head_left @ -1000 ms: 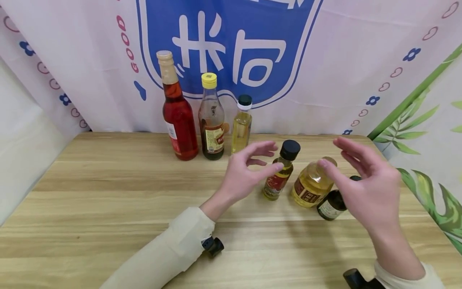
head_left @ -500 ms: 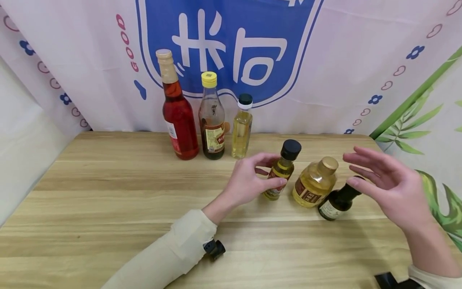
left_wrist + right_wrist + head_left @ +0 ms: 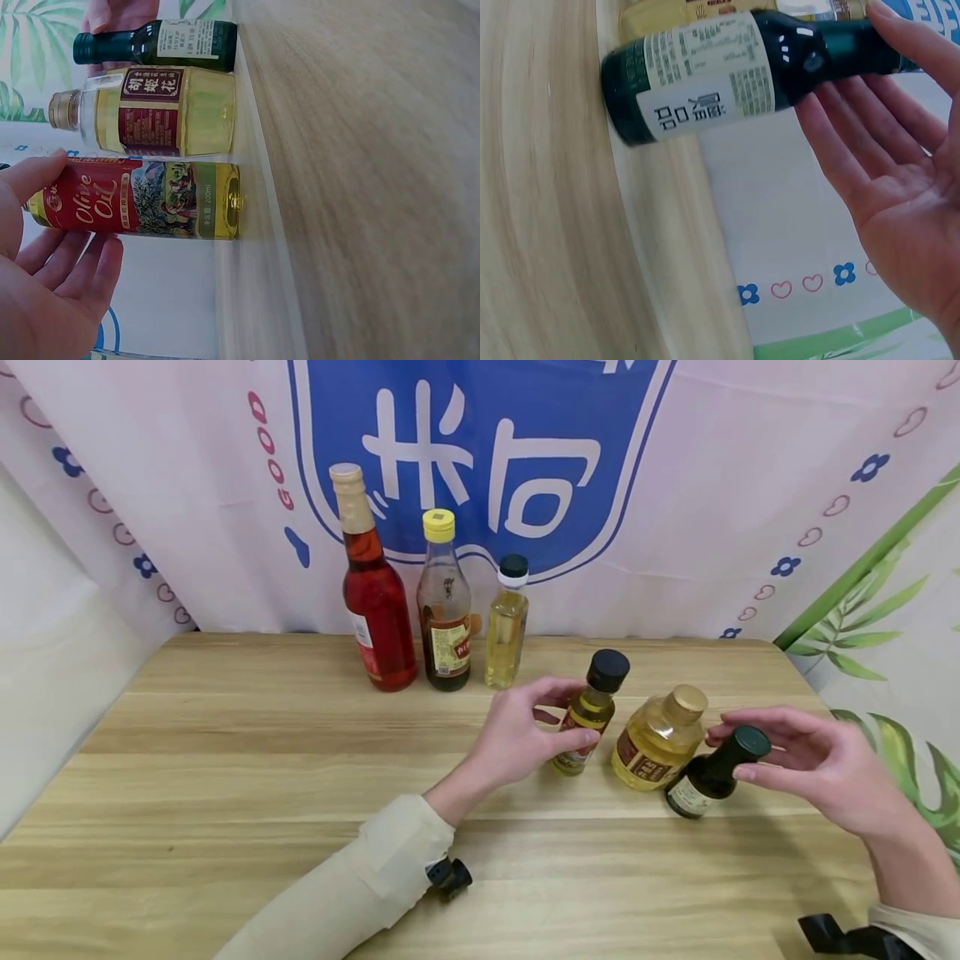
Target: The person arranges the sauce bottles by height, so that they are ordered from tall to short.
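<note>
My left hand (image 3: 517,735) holds a small olive oil bottle (image 3: 97,196), black-capped with a red label. Its thumb lies against the label and the other fingers are behind the bottle. My right hand (image 3: 832,768) has its thumb and fingers on opposite sides of the neck of a dark green glass bottle (image 3: 697,79); how firm that contact is cannot be seen. Between the hands stands a gold-capped cooking oil bottle (image 3: 656,743), close beside the green one. All these bottles are upright on the wooden table (image 3: 300,760).
At the back edge stand a tall red bottle (image 3: 380,618), a yellow-capped bottle of dark liquid (image 3: 447,643) and a slim pale-yellow oil bottle (image 3: 506,639). Behind them hangs a printed curtain (image 3: 675,527).
My left hand has moved in from an open spread to hold the olive oil bottle. The right hand swung rightward, then came down to the green bottle's neck. The bottles have stayed in place.
</note>
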`<state>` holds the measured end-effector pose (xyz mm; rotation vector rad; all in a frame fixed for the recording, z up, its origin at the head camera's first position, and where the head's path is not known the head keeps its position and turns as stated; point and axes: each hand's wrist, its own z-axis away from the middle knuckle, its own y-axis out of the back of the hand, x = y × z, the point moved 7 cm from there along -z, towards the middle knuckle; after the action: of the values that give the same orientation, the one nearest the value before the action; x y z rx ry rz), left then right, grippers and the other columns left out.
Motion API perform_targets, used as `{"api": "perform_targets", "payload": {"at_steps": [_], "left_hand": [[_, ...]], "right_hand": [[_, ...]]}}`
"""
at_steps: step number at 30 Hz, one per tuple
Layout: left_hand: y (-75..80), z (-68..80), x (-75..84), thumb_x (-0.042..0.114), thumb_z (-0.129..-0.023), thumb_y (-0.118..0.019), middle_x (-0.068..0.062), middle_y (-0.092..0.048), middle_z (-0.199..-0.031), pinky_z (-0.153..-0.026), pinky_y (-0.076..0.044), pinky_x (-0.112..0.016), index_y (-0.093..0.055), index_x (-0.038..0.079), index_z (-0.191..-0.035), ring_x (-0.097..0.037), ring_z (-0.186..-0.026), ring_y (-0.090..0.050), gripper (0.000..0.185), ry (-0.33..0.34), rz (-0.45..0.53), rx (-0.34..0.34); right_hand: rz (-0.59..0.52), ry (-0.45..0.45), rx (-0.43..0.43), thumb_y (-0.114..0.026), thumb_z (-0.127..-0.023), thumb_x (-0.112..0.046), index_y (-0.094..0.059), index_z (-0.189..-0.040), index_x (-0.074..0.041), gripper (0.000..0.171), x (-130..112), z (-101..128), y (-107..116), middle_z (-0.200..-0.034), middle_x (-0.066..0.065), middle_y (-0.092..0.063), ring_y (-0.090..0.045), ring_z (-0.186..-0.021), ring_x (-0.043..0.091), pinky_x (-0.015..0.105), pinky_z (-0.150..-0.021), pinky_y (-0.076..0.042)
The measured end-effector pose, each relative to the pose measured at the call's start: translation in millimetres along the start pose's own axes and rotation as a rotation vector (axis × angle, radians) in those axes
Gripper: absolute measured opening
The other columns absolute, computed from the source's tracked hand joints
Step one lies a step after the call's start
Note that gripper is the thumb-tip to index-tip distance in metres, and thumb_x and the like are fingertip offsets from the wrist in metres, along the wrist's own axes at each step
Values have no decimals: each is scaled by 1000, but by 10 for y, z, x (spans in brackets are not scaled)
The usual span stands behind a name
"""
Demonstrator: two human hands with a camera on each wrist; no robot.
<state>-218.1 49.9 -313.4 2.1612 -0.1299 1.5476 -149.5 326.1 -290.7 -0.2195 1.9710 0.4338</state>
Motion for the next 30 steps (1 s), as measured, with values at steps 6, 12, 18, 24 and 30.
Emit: {"api": "perform_targets", "payload": {"at_steps": [6, 12, 18, 24, 30], "left_hand": [[2, 4, 5, 20, -77, -85, -2, -70, -118, -87, -58, -36, -64, 15, -127, -14, -105, -66, 55, -2, -16, 1], [-1, 12, 22, 20, -77, -85, -1, -70, -118, -87, -58, -34, -63, 15, -128, -14, -105, -66, 55, 5, -33, -5], [-15, 12, 14, 20, -76, -86, -1, -70, -119, -86, -57, -27, -63, 17, -129, -12, -105, -66, 57, 31, -54, -8], [-39, 3, -6, 20, -75, -87, -3, -70, -118, -86, -58, -30, -62, 16, -129, -14, -101, -69, 60, 59, -39, -10], [-25, 15, -27, 21, -74, -88, -4, -72, -115, -84, -59, -31, -65, 16, -126, -17, -96, -71, 57, 66, -52, 20]], "right_hand": [[-63, -16, -26, -53, -72, 39, -52, -117, 24, 48, 56, 28, 39, -117, 28, -66, -71, -103, 29, 33, -78, -60], [-37, -40, -20, -54, -72, 38, -57, -112, 20, 44, 93, 44, 46, -115, 27, -68, -72, -102, 28, 32, -77, -60], [-32, -39, -22, -54, -72, 38, -58, -110, 20, 43, 103, 63, 43, -114, 26, -68, -72, -101, 27, 32, -76, -60], [-17, -45, -32, -54, -72, 38, -57, -111, 20, 43, 85, 66, 64, -114, 28, -68, -72, -100, 28, 32, -76, -60], [-26, -29, -58, -52, -73, 38, -55, -112, 21, 43, 90, 46, 38, -116, 30, -66, -71, -104, 28, 32, -79, -59]]}}
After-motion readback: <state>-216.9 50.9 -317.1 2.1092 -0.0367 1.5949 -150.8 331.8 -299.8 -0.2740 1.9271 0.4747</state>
